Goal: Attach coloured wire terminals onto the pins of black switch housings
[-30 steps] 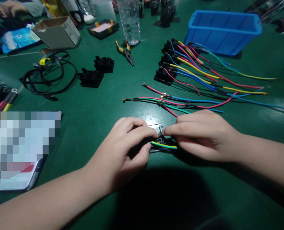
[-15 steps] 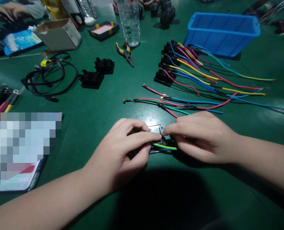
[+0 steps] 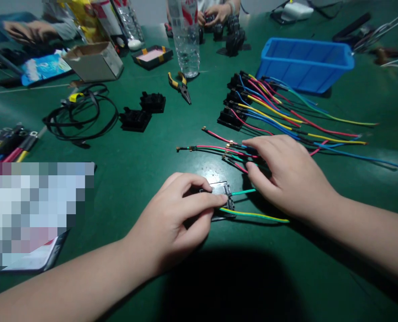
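My left hand [image 3: 185,205] is closed around a small black plastic part [image 3: 220,187] low on the table, its index fingertip pressing the right edge. A green wire [image 3: 244,192] runs from that edge toward my right hand. Below it, a yellow-green wire [image 3: 266,216] comes out and lies on the tabletop. My right hand [image 3: 286,167] hovers above a bundle of loose wires [image 3: 212,148] with brass terminals. Its thumb and fingers are apart, and I see nothing held between them. The palm side is hidden.
Wired black sockets [image 3: 230,117] lie before a blue bin [image 3: 306,67]. Pliers [image 3: 181,89], two black sockets [image 3: 135,120], a coiled cable [image 3: 84,118] and a bottle [image 3: 188,53] stand farther back. A tablet [image 3: 34,259] is at left. Another person's hands [image 3: 215,15] are across the table.
My right hand has left the black part's edge and moved up over the loose wires, its fingers spreading. The green wire now shows at the part. My left hand keeps its hold. The view has tilted up.
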Motion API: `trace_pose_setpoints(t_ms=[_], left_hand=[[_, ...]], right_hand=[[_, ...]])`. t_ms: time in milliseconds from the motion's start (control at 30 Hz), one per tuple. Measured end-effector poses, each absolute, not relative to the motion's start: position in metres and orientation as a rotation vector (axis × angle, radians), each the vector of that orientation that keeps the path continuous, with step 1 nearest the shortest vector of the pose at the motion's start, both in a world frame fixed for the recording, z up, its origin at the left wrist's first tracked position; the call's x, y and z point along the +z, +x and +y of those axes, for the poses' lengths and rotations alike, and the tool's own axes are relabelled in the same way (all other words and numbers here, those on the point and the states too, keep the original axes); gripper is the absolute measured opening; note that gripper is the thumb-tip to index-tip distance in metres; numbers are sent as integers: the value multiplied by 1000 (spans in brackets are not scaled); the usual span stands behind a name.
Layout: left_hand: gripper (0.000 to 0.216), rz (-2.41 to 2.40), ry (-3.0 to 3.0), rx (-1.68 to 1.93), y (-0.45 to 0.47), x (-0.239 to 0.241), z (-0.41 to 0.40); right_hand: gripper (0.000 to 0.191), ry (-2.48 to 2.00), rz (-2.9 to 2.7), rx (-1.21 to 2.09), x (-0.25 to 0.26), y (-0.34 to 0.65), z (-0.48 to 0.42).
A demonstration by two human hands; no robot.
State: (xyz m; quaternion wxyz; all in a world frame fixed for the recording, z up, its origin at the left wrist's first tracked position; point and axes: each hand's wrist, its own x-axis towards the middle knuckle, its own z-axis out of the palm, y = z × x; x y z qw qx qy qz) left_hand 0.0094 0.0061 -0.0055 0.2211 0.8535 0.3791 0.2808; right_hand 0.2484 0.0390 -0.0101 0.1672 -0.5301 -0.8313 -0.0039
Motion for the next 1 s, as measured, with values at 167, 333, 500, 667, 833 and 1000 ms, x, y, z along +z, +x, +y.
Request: trace_pose_setpoints(t_ms=[167, 333, 500, 667, 833, 1000], left_hand=[[30, 1030, 2351, 747, 9, -4, 6], [30, 1033, 2328, 708, 10, -2, 6], [30, 1042, 2313, 679, 9, -2, 6], [29, 1047, 2316, 668, 9, -2, 7], [29, 1051, 2310, 652, 9, -1, 6], [29, 1048, 2313, 650, 8, -1, 7]], right_hand=[[31, -1475, -2384, 39, -11, 246, 36], [29, -1424, -2397, 45, -10, 245, 34], [27, -1412, -2419, 45, -9, 244, 34], [28, -1416, -2419, -3, -8, 244, 33], [30, -1393, -2434, -31, -8, 244, 33], [27, -1334, -2395, -64, -8, 245, 32]])
